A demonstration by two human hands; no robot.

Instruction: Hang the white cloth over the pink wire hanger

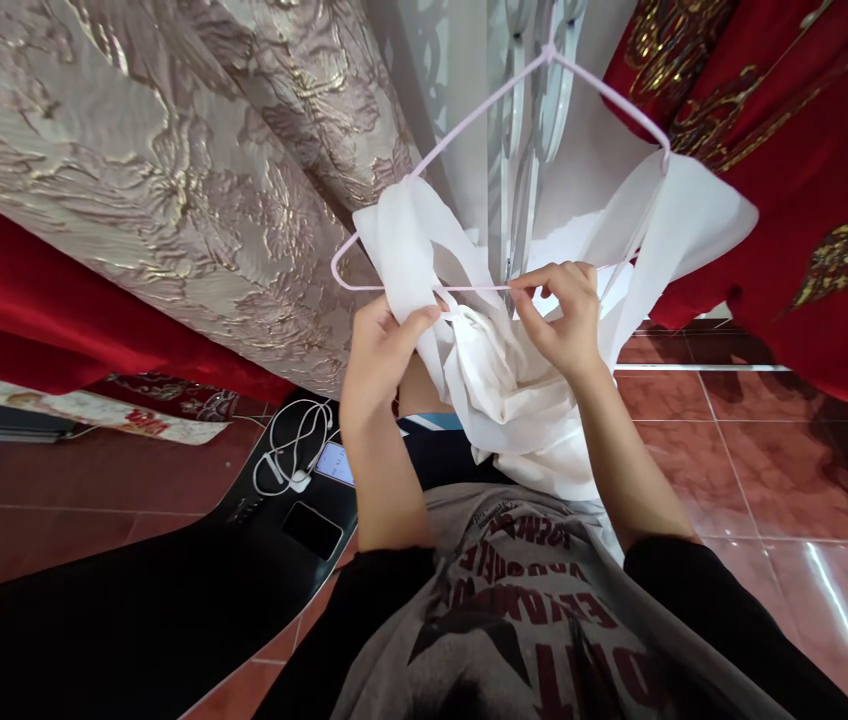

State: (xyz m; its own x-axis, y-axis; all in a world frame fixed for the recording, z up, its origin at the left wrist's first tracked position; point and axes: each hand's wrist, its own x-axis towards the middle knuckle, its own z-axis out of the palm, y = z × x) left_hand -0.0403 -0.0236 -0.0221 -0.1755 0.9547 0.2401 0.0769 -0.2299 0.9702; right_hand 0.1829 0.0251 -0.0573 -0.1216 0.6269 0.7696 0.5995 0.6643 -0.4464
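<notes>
A pale pink hanger [480, 110] hangs in front of me, its top at a rack. Sheer white fabric [683, 210] drapes over both its shoulders and gathers in a bunch at the middle, falling to my lap. My left hand [386, 345] is closed on the white fabric just below the hanger's bottom bar, thumb against the cloth; its fingertips are partly hidden. My right hand [563, 310] pinches at the bottom bar near its middle, thumb and forefinger together. Whether a thin strap or thread is also in that pinch, I cannot tell.
Embossed pinkish curtain fabric [191, 180] hangs at the left, red cloth with gold embroidery [791, 200] at the right. A black bench [169, 590] at lower left bears a white cable [296, 440] and two phones [313, 530]. Red tiles [739, 470] cover the floor.
</notes>
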